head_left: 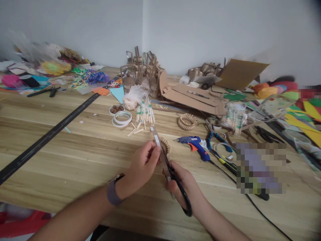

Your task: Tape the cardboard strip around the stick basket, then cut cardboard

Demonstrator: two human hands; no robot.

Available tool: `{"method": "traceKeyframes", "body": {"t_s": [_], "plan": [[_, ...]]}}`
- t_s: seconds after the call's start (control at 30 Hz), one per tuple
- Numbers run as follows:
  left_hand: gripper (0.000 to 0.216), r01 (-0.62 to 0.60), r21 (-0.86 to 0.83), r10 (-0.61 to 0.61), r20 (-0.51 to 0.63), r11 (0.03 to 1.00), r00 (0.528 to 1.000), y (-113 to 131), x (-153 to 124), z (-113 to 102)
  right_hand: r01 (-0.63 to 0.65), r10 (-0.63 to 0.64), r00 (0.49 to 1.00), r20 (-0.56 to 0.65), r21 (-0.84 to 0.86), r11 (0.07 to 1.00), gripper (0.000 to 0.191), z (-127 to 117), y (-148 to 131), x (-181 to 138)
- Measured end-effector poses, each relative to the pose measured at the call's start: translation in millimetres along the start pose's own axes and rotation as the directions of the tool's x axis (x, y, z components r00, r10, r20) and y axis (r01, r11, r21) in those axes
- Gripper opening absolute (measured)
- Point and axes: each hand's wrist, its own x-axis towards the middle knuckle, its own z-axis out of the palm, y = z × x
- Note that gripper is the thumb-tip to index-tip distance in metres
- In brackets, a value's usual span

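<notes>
My left hand (145, 160) pinches a narrow brown strip (153, 131) between thumb and fingers. Pale patches show along the strip, which slants from its upper end down toward my right hand (184, 182). That hand is closed around black-handled scissors (187, 201), whose blades run up alongside the strip. How far the blades are apart, I cannot tell. Just behind my hands, partly hidden by them, lies a ring of short wooden sticks (167, 144). A second stick ring (187, 122) rests farther back to the right.
Right of my hands are a blue glue gun (194, 144) with its cord and blue-handled pliers (219, 140). Tape rolls (122, 118), loose sticks (136, 130) and bagged sticks (145, 112) lie ahead. Small baskets (140, 78) and cardboard (192, 97) stand behind. A long black strip (50, 135) crosses the left.
</notes>
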Motion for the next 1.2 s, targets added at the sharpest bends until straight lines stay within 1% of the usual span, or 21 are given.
{"method": "traceKeyframes", "body": {"t_s": [0.13,0.27,0.43,0.57,0.63,0.77,0.9,1.03,1.2], "plan": [[0.029,0.003,0.018,-0.003,-0.002,1.000,1.000,0.9,-1.1,0.5,0.041,-0.041,0.999,-0.006,0.007,0.999,0.069,1.2,3.5,-1.5],[0.030,-0.002,0.034,0.002,-0.006,0.999,1.000,0.7,-0.7,0.7,0.022,-0.021,1.000,-0.022,0.016,1.000,0.070,2.2,4.3,-2.2],[0.031,-0.018,0.040,0.018,-0.005,0.999,1.000,0.9,0.2,0.4,-0.002,0.002,1.000,-0.030,0.011,1.000,0.066,2.6,4.9,-1.8],[0.031,-0.026,0.036,0.026,0.005,0.999,1.000,0.7,-0.8,-0.4,-0.026,0.026,0.999,-0.024,0.007,1.000,0.058,3.5,8.9,-3.0],[0.031,-0.024,0.043,0.024,0.012,0.999,1.000,0.1,-1.7,-0.5,-0.010,0.010,1.000,-0.014,0.002,1.000,0.057,2.8,9.4,-3.4],[0.031,-0.049,0.097,0.043,0.070,0.994,0.997,-2.6,-4.2,1.5,0.049,-0.049,0.999,0.001,0.033,0.998,0.064,-1.2,5.9,-3.0],[0.031,-0.058,0.110,0.048,0.089,0.992,0.995,-6.2,-6.1,3.9,0.031,-0.033,0.999,0.021,0.072,0.997,0.065,-2.1,2.7,-3.1],[0.031,-0.059,0.111,0.048,0.096,0.992,0.994,-7.4,-6.3,3.8,0.008,-0.009,1.000,0.014,0.094,0.995,0.066,0.2,1.8,-3.2],[0.033,-0.063,0.119,0.051,0.099,0.991,0.994,-6.8,-6.3,4.2,0.014,-0.012,0.999,-0.034,0.036,0.999,0.070,1.7,2.3,-2.4]]}}
